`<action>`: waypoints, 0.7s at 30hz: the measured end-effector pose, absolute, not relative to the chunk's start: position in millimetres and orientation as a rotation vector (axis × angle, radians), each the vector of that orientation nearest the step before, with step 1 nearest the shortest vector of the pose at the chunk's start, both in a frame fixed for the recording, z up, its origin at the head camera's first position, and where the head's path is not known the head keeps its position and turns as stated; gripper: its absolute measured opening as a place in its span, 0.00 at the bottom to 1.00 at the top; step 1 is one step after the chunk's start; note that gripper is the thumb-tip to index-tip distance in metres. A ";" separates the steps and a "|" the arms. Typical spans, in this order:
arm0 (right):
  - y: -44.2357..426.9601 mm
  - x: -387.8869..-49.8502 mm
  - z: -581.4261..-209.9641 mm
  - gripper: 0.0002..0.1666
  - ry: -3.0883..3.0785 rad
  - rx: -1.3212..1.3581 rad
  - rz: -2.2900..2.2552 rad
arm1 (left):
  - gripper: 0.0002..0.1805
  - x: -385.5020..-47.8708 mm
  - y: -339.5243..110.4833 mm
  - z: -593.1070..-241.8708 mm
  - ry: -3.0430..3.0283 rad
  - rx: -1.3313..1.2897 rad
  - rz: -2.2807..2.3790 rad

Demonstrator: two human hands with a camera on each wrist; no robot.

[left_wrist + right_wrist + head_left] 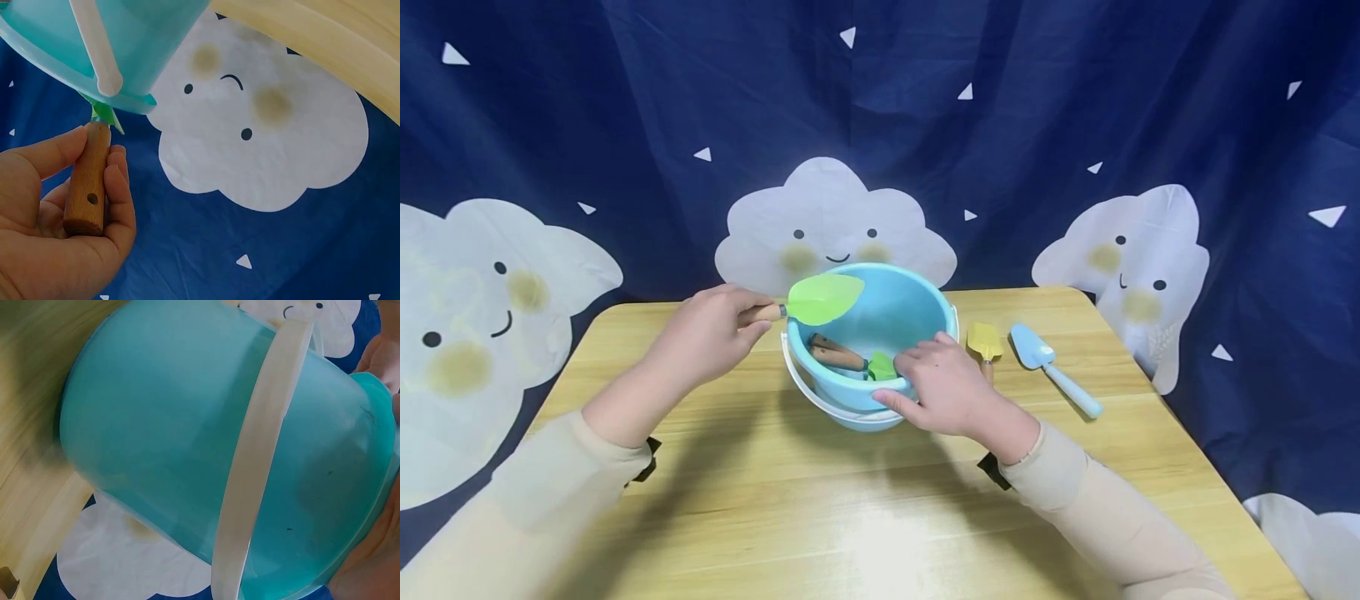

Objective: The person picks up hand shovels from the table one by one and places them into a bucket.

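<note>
A light blue bucket (887,292) with a white handle (259,456) stands on the table. My left hand (715,329) grips the wooden handle (87,181) of a green trowel (826,298), whose blade lies level over the bucket's left rim. On the near right rim rests my right hand (951,387), fingers over the inside and thumb outside, holding the rim. Inside the bucket lie wooden-handled tools (838,357), one with a small green head (882,367); their lower parts are partly hidden. The right wrist view is mostly filled by the bucket's side.
Right of the bucket, a yellow shovel (985,340) with a wooden handle lies partly behind my right hand. Beyond it is a light blue trowel (1056,371). A dark blue curtain (880,100) with white clouds hangs behind the wooden table (760,492).
</note>
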State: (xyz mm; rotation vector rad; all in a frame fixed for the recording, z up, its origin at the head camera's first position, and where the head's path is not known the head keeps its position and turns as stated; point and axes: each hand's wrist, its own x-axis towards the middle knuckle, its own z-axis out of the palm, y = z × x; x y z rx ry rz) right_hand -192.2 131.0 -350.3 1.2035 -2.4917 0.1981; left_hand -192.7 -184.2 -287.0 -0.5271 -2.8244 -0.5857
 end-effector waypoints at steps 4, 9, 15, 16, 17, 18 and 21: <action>130.4 -192.3 -350.7 0.36 -2.494 1.204 0.190 | 0.16 -195.9 -179.9 -289.9 -2.834 -0.546 -0.592; 130.1 -192.2 -350.0 0.37 -2.485 1.205 0.190 | 0.18 -201.0 -171.5 -291.7 -2.849 -0.580 -0.586; 130.4 -194.3 -351.7 0.38 -2.481 1.205 0.182 | 0.16 -208.9 -158.0 -295.0 -2.867 -0.619 -0.572; 130.3 -194.5 -352.0 0.38 -2.481 1.206 0.182 | 0.16 -209.9 -156.0 -295.5 -2.865 -0.629 -0.566; 130.1 -194.4 -352.0 0.38 -2.480 1.207 0.183 | 0.16 -210.7 -153.9 -295.9 -2.860 -0.638 -0.558; 130.1 -194.4 -352.2 0.37 -2.480 1.206 0.184 | 0.16 -211.8 -152.2 -296.6 -2.857 -0.646 -0.552; 129.6 -193.7 -352.2 0.37 -2.478 1.207 0.190 | 0.15 -214.0 -147.4 -297.9 -2.844 -0.669 -0.531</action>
